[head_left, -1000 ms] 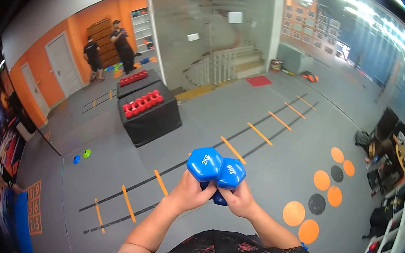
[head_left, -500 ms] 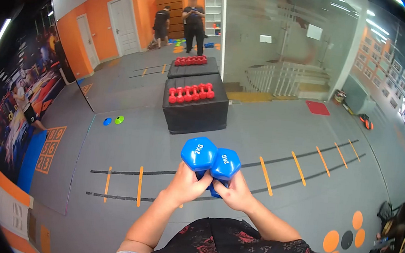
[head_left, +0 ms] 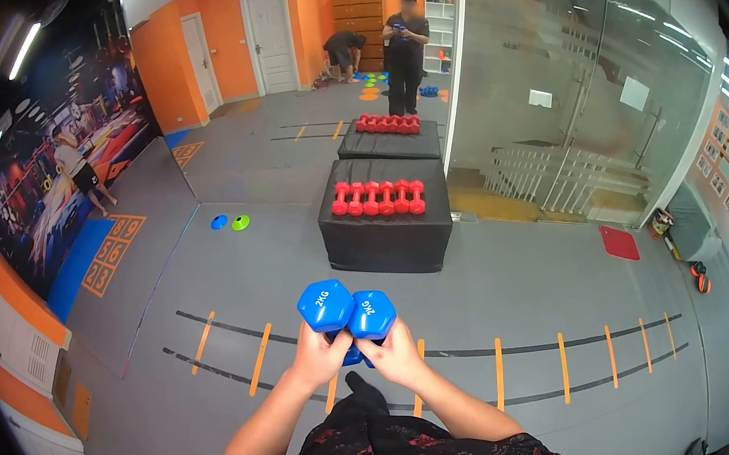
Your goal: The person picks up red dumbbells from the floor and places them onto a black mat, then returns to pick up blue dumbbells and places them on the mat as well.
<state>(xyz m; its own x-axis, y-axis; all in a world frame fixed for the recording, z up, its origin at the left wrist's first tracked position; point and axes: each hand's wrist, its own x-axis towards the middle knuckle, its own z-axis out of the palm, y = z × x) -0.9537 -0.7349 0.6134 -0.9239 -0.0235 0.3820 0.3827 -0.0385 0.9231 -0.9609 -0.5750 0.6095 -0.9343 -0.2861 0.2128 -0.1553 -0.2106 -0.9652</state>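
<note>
Two blue dumbbells marked 2KG are held side by side in front of my body, their upper heads touching or nearly so. My left hand (head_left: 319, 357) is wrapped round the handle of the left dumbbell (head_left: 324, 306). Round the right dumbbell (head_left: 373, 314) my right hand (head_left: 398, 354) is closed, thumb toward the middle. Both handles are mostly hidden by fingers, and the lower heads show only in part. Ahead stands a black padded box (head_left: 383, 240) with a row of several red dumbbells (head_left: 380, 197) on its top.
A floor ladder with orange rungs (head_left: 499, 374) crosses in front of me. A blue cone (head_left: 219, 222) and a green cone (head_left: 241, 223) lie left of the box. The mirror (head_left: 258, 143) reflects two people. A red mat (head_left: 619, 242) lies by the glass wall (head_left: 553, 96).
The view has shifted, and the box now appears lower and larger. My dumbbells sit farther left in view, still in both hands. One foot now shows below them. A reflected person has bent down.
</note>
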